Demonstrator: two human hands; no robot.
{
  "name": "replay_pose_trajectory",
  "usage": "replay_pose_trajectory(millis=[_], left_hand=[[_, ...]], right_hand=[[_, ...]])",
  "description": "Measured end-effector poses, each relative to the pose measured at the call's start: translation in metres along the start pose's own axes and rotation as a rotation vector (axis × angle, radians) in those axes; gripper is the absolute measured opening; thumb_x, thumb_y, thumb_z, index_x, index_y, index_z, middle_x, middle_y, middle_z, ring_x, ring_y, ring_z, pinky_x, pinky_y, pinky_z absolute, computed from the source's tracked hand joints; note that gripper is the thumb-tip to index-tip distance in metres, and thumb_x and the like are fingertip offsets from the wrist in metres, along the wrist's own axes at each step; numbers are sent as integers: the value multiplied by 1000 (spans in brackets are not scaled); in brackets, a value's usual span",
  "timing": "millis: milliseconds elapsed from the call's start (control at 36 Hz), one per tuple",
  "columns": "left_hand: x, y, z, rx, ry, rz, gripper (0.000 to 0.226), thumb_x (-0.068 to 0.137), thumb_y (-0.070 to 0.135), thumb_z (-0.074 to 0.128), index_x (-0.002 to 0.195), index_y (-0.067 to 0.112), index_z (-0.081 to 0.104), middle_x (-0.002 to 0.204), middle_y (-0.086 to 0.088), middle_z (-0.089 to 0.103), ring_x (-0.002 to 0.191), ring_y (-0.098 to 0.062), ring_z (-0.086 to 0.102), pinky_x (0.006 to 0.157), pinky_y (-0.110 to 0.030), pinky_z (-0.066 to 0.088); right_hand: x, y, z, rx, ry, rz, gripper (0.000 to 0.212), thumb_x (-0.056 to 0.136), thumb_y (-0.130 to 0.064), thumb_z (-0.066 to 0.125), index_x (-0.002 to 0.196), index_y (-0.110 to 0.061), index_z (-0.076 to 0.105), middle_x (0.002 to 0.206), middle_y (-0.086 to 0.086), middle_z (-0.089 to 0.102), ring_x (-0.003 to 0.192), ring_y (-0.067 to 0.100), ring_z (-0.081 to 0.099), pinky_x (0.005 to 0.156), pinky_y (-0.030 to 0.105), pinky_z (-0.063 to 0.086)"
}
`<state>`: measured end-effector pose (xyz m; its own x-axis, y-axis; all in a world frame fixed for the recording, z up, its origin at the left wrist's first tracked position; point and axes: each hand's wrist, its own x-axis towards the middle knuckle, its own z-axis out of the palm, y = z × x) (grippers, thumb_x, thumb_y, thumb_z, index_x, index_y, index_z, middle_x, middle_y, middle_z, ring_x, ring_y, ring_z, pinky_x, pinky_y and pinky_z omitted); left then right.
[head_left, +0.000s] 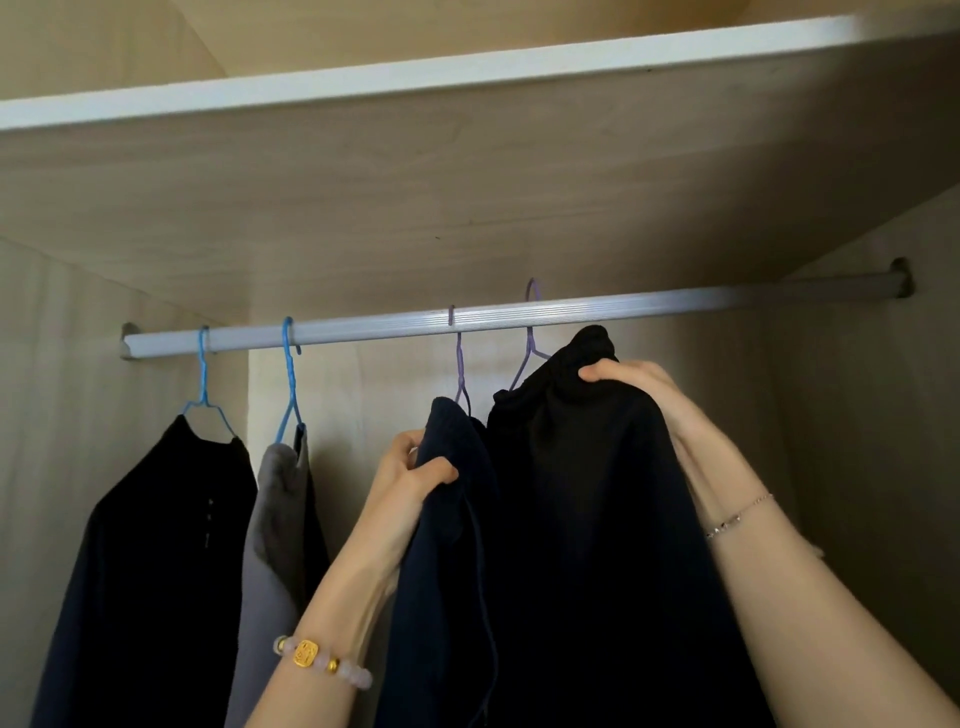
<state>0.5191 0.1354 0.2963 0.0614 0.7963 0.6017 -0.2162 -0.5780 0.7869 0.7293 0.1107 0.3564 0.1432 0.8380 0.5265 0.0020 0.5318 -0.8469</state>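
Observation:
Inside a wardrobe a metal rail (623, 306) carries several wire hangers. A black garment (587, 499) hangs from a purple hanger (529, 348) right of centre; my right hand (639, 384) grips its top edge from the right. Just left of it a dark navy garment (452, 571) hangs from a second purple hanger (459, 364). My left hand (410, 478) pinches the navy cloth near its upper left edge. Both forearms reach up from below, each with a bracelet.
Further left on the rail hang a black top (156, 545) on a blue hanger (203, 374) and a grey garment (275, 519) on another blue hanger (289, 384). A wooden shelf (467, 171) lies close above the rail. The wardrobe side wall (872, 415) stands at right.

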Motion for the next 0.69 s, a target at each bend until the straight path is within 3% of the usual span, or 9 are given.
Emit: replay_pose_trajectory(millis=[167,333,556,694], left_hand=[[-1,1,-10,-6,-32,-1,27,72,5,63,96,13,55,89,-8,61,64,-14,63,47,-18,50],[-2,1,-17,0,-11,-22,22,87,3,55,106,12,56,98,-9,63,74,-19,64,57,-25,50],[-5,0,-26,30,19,-46,31,85,2,56,116,9,54,106,-13,62,75,-21,63,54,-25,51],[-4,4,-34,137,62,-80,35,84,-1,52,117,12,53,106,-12,64,82,-24,64,67,-35,54]], right_hand=[[-9,-4,12,-42,-13,-56,18,86,-10,60,69,-6,55,46,-2,58,39,8,57,39,9,39],[-36,17,17,-51,-63,-30,19,88,1,52,69,-4,54,42,-3,59,37,5,57,38,10,40],[-45,35,9,-46,-35,-2,17,87,1,54,73,-5,61,51,0,65,45,9,62,44,14,47],[-41,35,5,-239,-52,-30,7,87,-9,60,86,-10,67,73,2,73,65,12,69,63,21,55]])
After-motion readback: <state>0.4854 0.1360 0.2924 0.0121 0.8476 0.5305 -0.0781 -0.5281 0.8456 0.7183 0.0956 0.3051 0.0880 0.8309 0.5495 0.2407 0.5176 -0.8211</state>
